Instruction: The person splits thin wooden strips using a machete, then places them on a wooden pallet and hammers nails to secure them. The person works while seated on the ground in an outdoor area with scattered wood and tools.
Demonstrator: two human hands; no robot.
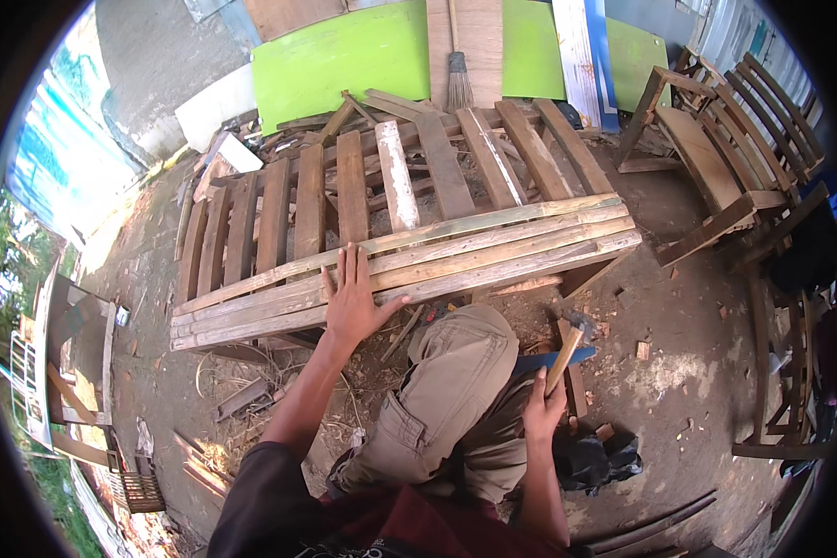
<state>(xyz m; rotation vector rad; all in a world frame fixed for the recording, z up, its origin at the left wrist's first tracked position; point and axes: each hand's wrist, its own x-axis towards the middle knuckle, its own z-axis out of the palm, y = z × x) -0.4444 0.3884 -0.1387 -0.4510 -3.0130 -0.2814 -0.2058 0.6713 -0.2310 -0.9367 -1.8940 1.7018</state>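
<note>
A slatted wooden bench frame spans the space in front of me, with pale bamboo-like strips along its near edge and dark planks running away behind them. My left hand lies with spread fingers on those strips, left of the middle. A hammer is in my right hand, its head up and its wooden handle in my closed fingers. That hand is beside my right knee, apart from the bench. Behind the hammer a blue blade-like piece shows in part.
A wooden chair stands at the far right. Green panels and a broom lean at the back. Near my right forearm lies a black plastic bag. Wood scraps litter the ground to the left.
</note>
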